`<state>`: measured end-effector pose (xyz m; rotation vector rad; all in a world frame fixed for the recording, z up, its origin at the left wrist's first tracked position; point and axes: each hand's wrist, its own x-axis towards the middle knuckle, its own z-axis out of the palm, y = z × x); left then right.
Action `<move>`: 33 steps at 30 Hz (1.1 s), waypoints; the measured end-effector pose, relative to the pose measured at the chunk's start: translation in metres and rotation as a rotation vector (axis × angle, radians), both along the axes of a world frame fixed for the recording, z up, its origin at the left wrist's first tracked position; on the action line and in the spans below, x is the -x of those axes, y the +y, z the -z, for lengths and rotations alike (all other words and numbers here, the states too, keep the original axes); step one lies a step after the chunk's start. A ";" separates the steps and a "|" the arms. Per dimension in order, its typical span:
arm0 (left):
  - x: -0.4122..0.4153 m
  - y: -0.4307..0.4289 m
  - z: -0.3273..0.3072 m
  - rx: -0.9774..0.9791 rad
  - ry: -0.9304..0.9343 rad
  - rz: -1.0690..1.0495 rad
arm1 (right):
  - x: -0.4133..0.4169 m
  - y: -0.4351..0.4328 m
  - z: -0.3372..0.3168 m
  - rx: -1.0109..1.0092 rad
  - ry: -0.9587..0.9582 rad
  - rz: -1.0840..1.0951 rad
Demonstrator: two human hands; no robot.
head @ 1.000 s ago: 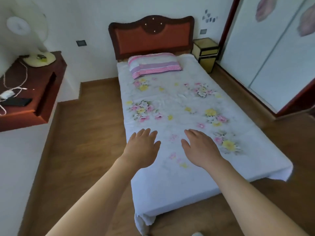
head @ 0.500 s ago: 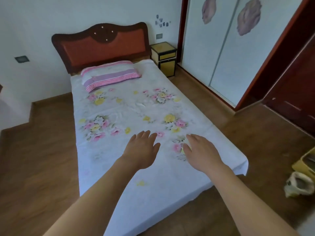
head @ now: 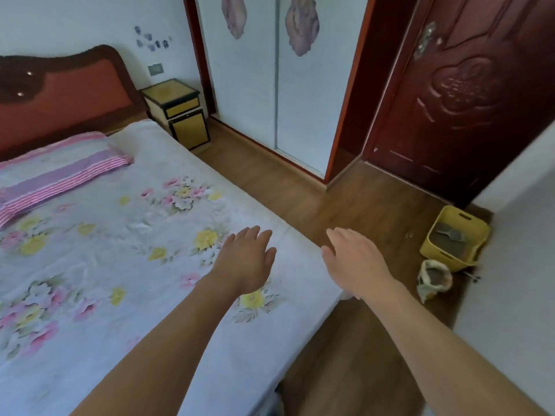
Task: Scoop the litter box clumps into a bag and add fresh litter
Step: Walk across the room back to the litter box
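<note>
since the earlier frames the view has been swung to the right: the bed [head: 75,355] has been shifted toward the left edge, and the bag [head: 434,280], cut off at the right edge half a second ago, is now seen whole, with the litter box [head: 444,258] seen whole too. the hands have been kept in the same pose throughout.

nearest, two bare forearms are stretched forward. the left hand [head: 246,259] is held palm down over the flowered sheet near the bed's right edge, fingers straight and close together; nothing is held by it. whether the sheet is touched cannot be told. the right hand [head: 356,262] is held flat over the bed's corner and the wooden floor [head: 345,205], fingers straight, thumb apart, with nothing grasped.

further to the right, the small white bag is stood open on the floor, with dark grey contents seen inside. just beyond it, beside a pale wall [head: 516,265], the yellow litter box is set on the floor; grey litter is seen in it and a grey scoop [head: 450,234] is laid on top. the box and the bag are well apart from both hands.

on the bed, a pink and purple striped pillow [head: 60,172] is laid before a red padded headboard [head: 60,97]. a yellow nightstand [head: 180,112] is placed beside the headboard. beyond it, a white wardrobe [head: 270,100] with sliding panels is framed in dark red, and a carved dark red door [head: 468,94] is seen at the far right.
</note>
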<state>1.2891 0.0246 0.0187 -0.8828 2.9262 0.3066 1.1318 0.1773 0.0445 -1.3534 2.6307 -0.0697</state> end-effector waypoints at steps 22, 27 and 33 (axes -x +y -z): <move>0.422 0.011 0.011 -0.118 -0.033 0.245 | 0.384 0.045 0.041 -0.018 -0.088 0.294; 0.503 0.003 0.008 -0.124 -0.053 0.259 | 0.465 0.040 0.039 -0.024 -0.099 0.284; 0.615 -0.018 0.016 -0.142 -0.067 0.301 | 0.567 0.026 0.051 -0.057 -0.079 0.328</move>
